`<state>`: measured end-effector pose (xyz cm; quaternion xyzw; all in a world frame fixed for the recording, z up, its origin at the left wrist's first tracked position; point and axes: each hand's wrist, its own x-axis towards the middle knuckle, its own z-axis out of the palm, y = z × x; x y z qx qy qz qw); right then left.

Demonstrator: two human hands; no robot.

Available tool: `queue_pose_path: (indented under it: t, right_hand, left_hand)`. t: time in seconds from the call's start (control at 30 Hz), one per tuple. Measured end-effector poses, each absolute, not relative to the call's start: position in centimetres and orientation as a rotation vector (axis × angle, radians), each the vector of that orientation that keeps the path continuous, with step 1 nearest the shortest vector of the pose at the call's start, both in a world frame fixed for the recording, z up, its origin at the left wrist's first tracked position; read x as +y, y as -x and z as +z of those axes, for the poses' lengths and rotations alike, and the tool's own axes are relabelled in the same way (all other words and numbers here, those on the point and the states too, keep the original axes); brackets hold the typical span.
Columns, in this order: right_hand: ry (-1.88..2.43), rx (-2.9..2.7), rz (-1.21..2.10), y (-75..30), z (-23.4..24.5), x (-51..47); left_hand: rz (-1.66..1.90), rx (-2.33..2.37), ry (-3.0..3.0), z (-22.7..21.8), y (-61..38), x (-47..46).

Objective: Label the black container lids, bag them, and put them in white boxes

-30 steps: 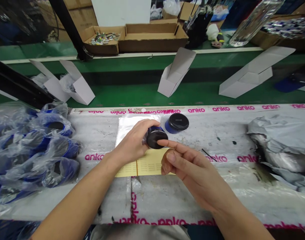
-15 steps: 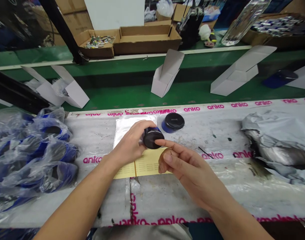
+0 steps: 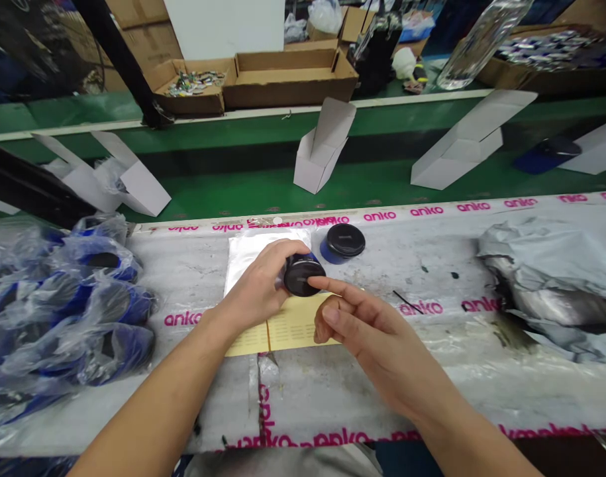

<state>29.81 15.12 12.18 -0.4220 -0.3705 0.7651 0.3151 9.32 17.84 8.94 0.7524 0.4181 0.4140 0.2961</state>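
My left hand [image 3: 257, 283] is closed around a small blue cylinder with a round black end [image 3: 303, 277]. That black face is tilted toward me. My right hand [image 3: 359, 331] has its index finger stretched out, its tip touching the black face. Its other fingers are curled, and I see nothing held in them. A second blue cylinder with a black top [image 3: 343, 243] stands upright just behind, to the right. Beneath my hands lies a yellow sheet of printed labels [image 3: 293, 328], with a stack of white plastic bags [image 3: 240, 255] behind it.
Several bagged blue items [image 3: 99, 298] are heaped at the left. A crumpled grey plastic bag [image 3: 555, 265] lies at the right. Open white boxes [image 3: 318, 162] stand along the green belt [image 3: 233, 179]. Cardboard trays [image 3: 290, 93] sit on the shelf behind.
Both hands keep the same pose on the cylinder. The view has shifted very slightly, and the white boxes on the belt have slid a little to the left.
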Motion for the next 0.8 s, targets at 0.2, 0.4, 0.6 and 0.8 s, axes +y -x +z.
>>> queue_pose_path:
  t: [0.2,0.4,0.6,0.8]
  right_hand:
    - [1.145,-0.995,1.98,-29.7,12.6,14.5]
    - [1.134,-0.973,1.978,-29.6,12.8,14.0]
    - [1.132,-0.998,1.953,-29.4,12.9,14.0]
    - [1.131,-0.96,1.985,-29.3,13.4,13.9]
  left_hand:
    - [1.105,1.105,-2.017,9.0,-9.3,17.8]
    - [1.093,1.093,-2.076,9.2,-9.4,17.9]
    - [1.026,1.013,-2.118,9.7,-9.1,18.1]
    - [0.974,0.909,-2.061,10.2,-8.5,17.9]
